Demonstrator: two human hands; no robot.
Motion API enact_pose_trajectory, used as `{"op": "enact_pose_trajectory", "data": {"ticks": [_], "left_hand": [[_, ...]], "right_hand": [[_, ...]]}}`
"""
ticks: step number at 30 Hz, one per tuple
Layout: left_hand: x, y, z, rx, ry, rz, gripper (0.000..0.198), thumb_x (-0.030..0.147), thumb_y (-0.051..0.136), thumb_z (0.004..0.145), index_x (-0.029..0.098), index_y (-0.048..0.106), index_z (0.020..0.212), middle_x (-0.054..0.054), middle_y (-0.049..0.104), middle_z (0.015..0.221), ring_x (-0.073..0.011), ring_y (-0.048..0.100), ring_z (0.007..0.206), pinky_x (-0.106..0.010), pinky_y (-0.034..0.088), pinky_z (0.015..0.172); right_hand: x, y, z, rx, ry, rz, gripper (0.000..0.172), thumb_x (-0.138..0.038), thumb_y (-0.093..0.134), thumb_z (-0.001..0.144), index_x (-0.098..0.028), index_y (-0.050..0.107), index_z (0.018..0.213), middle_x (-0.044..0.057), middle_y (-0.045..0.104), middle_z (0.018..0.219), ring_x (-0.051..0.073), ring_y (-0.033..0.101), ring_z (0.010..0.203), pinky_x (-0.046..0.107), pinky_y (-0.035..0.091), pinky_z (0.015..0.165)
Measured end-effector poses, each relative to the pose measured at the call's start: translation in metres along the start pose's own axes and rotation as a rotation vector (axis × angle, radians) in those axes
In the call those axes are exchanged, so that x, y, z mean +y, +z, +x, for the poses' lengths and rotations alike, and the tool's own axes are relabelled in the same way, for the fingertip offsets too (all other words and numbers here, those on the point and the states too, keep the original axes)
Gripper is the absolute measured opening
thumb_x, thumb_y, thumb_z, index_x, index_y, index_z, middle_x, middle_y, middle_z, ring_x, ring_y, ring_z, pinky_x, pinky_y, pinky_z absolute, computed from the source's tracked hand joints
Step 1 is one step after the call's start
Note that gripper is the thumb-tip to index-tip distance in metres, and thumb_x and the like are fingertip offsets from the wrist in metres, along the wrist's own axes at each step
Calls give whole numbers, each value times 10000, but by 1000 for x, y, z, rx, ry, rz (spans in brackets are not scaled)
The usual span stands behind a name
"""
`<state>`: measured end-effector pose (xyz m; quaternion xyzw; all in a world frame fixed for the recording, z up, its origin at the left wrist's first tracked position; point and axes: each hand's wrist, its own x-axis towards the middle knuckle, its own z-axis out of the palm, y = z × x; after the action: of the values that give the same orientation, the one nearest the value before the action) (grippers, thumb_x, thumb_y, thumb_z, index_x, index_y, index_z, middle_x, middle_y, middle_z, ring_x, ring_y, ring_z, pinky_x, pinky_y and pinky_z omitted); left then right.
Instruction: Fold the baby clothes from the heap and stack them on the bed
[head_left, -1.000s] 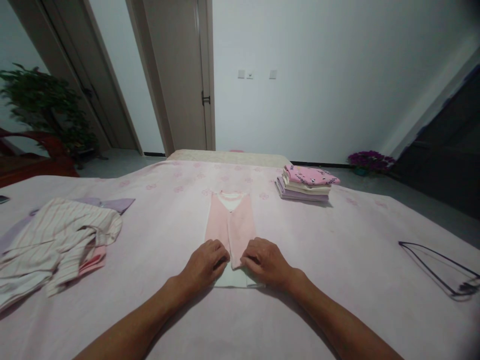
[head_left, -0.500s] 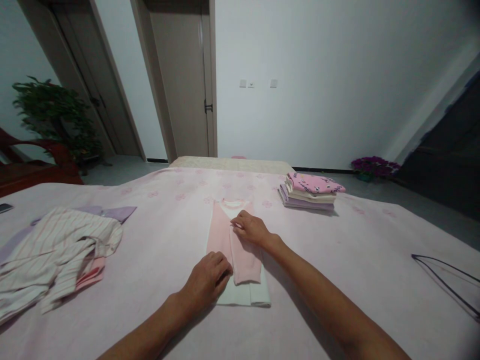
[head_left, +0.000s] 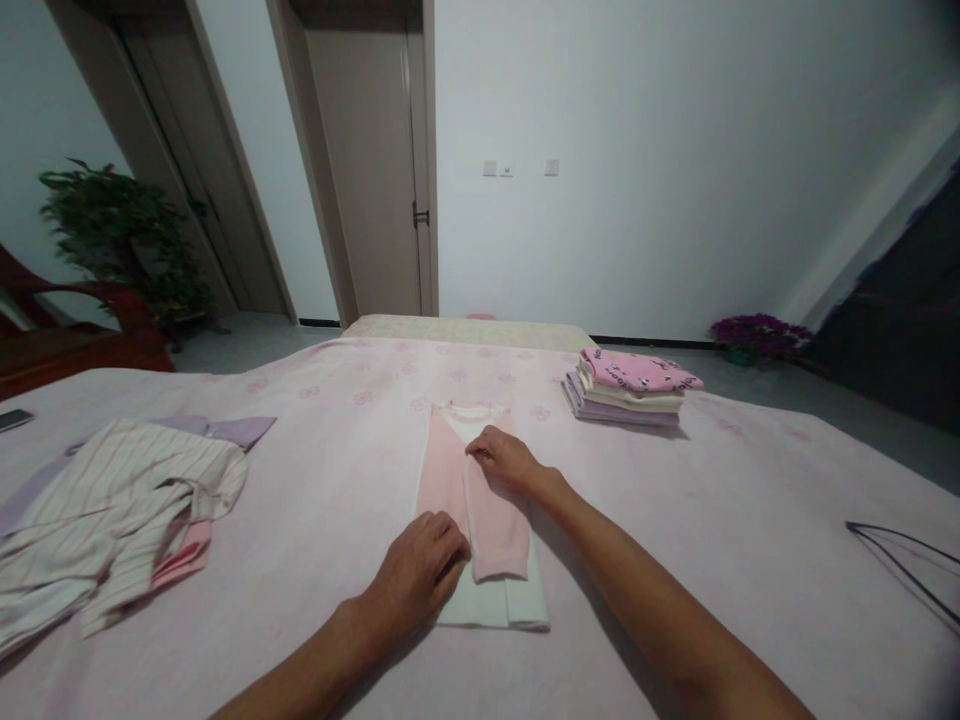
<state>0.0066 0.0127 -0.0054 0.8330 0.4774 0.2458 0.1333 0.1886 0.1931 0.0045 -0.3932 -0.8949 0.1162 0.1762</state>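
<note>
A white shirt with pink sleeves (head_left: pixel 496 535) lies in front of me, folded into a narrow strip with its sleeves laid lengthwise over the white body. My right hand (head_left: pixel 506 458) rests near the collar, thumb and fingertips pinched on the edge of the right-hand sleeve. Lower down, my left hand (head_left: pixel 429 560) is curled over the left-hand sleeve. Its fingertips press together at the sleeve's lower end, and the cuff under them is hidden.
A pink-flowered sheet (head_left: pixel 315 480) covers the surface. Loose clothes (head_left: pixel 135 480), a striped one on top, lie at left near a phone (head_left: pixel 15 420). Folded clothes (head_left: pixel 634 388) are stacked at the back right. A dark wire loop (head_left: pixel 892 560) lies at far right.
The view has shifted slightly, so the scene sits a little lower and to the right. Both hands keep nearly the same places on the shirt.
</note>
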Motion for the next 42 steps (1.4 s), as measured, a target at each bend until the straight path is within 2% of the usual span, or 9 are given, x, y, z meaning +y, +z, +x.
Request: {"op": "enact_pose_trajectory", "data": {"ticks": [7, 12, 15, 21, 26, 30, 35, 40, 42], "left_hand": [[-1, -1, 1, 8, 4, -5, 97, 158, 531, 943, 212, 611, 953, -52, 617, 983, -205, 533, 912, -333, 432, 795], [0, -1, 0, 1, 4, -12, 109, 155, 532, 940, 214, 618, 969, -52, 621, 996, -203, 537, 921, -337, 442, 806], [-2, 0, 0, 11, 12, -6, 116, 154, 527, 938, 212, 622, 969, -56, 619, 990, -203, 539, 921, -337, 448, 803], [0, 0, 2, 25, 27, -1, 107, 209, 528, 954, 213, 632, 931, -60, 628, 956, -202, 556, 894, -335, 457, 796], [0, -1, 9, 44, -156, -87, 199, 267, 445, 997, 223, 613, 900, -36, 658, 881, -184, 600, 820, -312, 453, 745], [-15, -5, 36, 112, -360, -270, 234, 332, 469, 987, 234, 585, 1164, -26, 697, 949, -164, 651, 783, -271, 456, 679], [-27, -9, 90, 188, -402, -236, 395, 394, 507, 960, 199, 595, 1292, -99, 696, 1159, -200, 675, 916, -283, 468, 744], [-33, -3, 122, 87, -456, -100, 232, 341, 569, 901, 183, 737, 923, -93, 742, 923, -226, 669, 859, -285, 416, 707], [-39, 0, 127, 73, -486, -102, 285, 345, 528, 918, 169, 726, 812, -94, 733, 832, -217, 664, 780, -279, 392, 651]], "right_hand": [[10, -1, 4, 0, -62, 33, 120, -203, 647, 869, -214, 688, 981, 30, 636, 1027, 157, 585, 908, 259, 426, 810], [14, -3, 5, 6, -35, 8, 313, -164, 621, 829, -212, 640, 1138, 47, 648, 1092, 172, 583, 938, 268, 421, 821], [17, -4, 3, 20, -40, 0, 351, -86, 589, 771, -209, 653, 1094, 38, 641, 1042, 161, 581, 892, 253, 421, 786], [20, -7, -3, 67, -33, 114, 154, -117, 611, 774, -199, 670, 889, 7, 617, 911, 138, 563, 783, 242, 418, 716], [23, -11, -2, 67, -42, 179, 188, -105, 589, 774, -190, 686, 911, 11, 656, 882, 149, 579, 792, 259, 427, 740], [29, -10, 2, 68, -55, 222, 218, -82, 575, 767, -182, 699, 915, 28, 686, 916, 166, 604, 848, 273, 445, 783], [36, -5, 4, 75, -89, 297, 217, -88, 582, 782, -186, 722, 916, 36, 689, 934, 175, 620, 881, 293, 466, 820], [44, -2, 3, 97, -87, 327, 211, -86, 578, 793, -176, 719, 920, 39, 683, 933, 172, 622, 877, 289, 476, 813], [44, -3, 3, 92, -99, 307, 218, -94, 567, 814, -176, 719, 947, 44, 682, 954, 174, 620, 902, 291, 474, 833]]}}
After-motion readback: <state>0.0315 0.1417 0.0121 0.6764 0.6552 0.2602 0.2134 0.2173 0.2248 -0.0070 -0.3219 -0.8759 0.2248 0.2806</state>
